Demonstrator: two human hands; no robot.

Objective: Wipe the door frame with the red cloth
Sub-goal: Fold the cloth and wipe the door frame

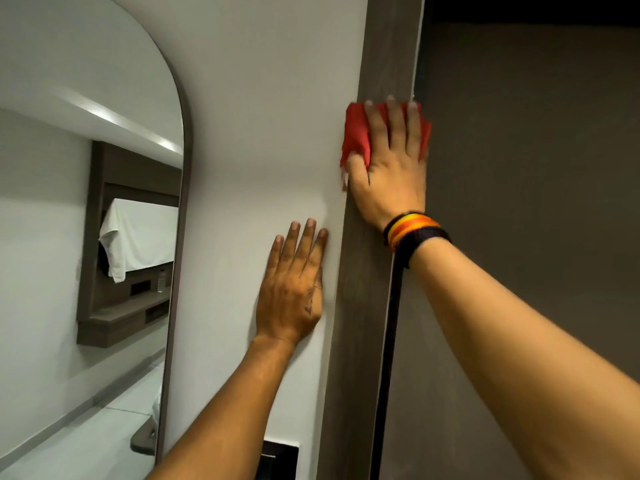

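A dark brown wooden door frame [388, 57] runs vertically through the middle right of the view. My right hand [389, 168] lies flat on it with fingers spread, pressing a folded red cloth [356, 133] against the wood; the cloth shows on both sides of the fingers. A striped band sits on that wrist. My left hand [294, 285] rests flat on the white wall [277, 98] just left of the frame, fingers together and pointing up, holding nothing.
An arched mirror [86, 220] hangs on the wall at the left and reflects a room with a shelf unit and a white cloth. A dark grey door surface [536, 202] fills the right. A small dark panel [280, 459] sits low on the wall.
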